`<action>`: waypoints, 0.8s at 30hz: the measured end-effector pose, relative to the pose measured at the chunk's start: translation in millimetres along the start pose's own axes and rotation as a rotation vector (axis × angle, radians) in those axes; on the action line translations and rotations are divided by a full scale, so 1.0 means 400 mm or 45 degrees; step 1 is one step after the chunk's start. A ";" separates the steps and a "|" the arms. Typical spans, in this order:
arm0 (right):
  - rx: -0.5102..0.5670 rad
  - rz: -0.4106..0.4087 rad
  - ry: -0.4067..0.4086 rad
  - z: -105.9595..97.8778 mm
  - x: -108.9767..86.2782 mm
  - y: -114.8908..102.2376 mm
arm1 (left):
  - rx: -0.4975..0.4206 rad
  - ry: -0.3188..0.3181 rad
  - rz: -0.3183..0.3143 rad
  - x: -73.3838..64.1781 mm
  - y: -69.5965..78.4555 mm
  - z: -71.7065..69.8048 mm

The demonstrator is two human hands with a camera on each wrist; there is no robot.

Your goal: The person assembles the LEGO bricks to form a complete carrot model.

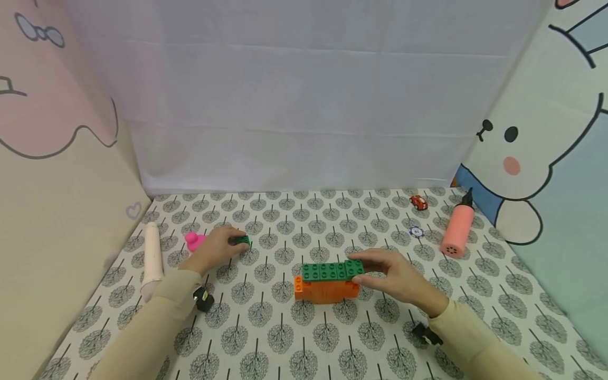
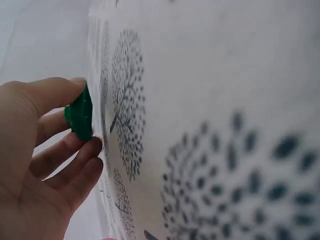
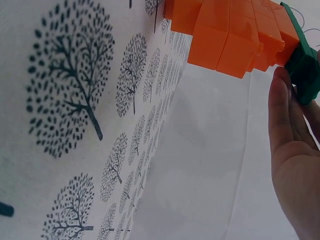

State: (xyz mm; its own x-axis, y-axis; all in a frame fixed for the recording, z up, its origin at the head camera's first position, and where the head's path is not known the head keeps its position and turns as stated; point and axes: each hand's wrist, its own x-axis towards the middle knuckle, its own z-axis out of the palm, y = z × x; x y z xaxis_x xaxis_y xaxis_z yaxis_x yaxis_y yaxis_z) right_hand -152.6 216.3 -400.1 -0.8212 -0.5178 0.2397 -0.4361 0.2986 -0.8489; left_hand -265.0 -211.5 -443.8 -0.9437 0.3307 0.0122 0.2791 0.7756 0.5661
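Note:
My left hand [image 1: 217,249] is at the table's left side, with a small green toy brick [image 1: 243,240] between thumb and fingers. In the left wrist view, the thumb lies on one edge of this brick [image 2: 81,114] and fingertips meet its other edge, close to the cloth. Right of the middle stands a build of orange toy bricks [image 1: 328,291], topped by a row of green bricks [image 1: 320,272]. My right hand [image 1: 391,275] pinches the green brick [image 1: 354,268] at the row's right end. In the right wrist view, that brick [image 3: 306,75] overhangs the stepped orange bricks [image 3: 225,40].
Beside the left hand sits a pink toy [image 1: 193,240], with a pale cylindrical thing [image 1: 152,253] farther left. A coral bottle with a black nozzle [image 1: 458,230], a small red toy car [image 1: 419,202] and a blue-white chip [image 1: 416,231] lie on the right.

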 end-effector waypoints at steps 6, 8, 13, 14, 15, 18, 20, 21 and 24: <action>-0.001 0.002 0.005 0.000 0.000 0.000 | -0.169 0.161 0.052 -0.035 0.028 0.020; 0.002 0.003 0.007 0.001 0.001 0.000 | -0.295 0.182 0.080 -0.049 0.050 0.030; 0.000 0.006 0.011 0.001 0.000 0.001 | -0.561 0.173 0.128 -0.079 0.129 0.052; -0.001 0.007 0.011 0.002 0.000 0.001 | -0.593 0.174 0.144 -0.084 0.146 0.055; -0.001 0.005 0.009 0.002 0.000 0.002 | -0.631 0.172 0.154 -0.090 0.164 0.058; -0.004 0.004 0.007 0.002 0.000 0.004 | -0.724 0.163 0.242 -0.106 0.214 0.066; -0.004 0.002 0.006 0.002 0.001 0.005 | -0.775 0.146 0.305 -0.117 0.243 0.073; -0.004 0.001 0.006 0.001 0.001 0.005 | -0.791 0.132 0.328 -0.123 0.257 0.076; -0.006 -0.002 0.008 0.000 0.001 0.005 | -0.810 0.097 0.388 -0.137 0.292 0.087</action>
State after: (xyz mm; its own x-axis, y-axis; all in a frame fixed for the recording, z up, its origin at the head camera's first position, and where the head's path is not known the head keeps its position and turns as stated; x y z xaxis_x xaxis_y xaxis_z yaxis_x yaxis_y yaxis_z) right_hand -153.7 216.6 -401.7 -0.8228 -0.5134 0.2439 -0.4390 0.3015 -0.8464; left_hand -174.4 -120.4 -406.9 -0.8563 0.4265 0.2913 0.3969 0.1823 0.8996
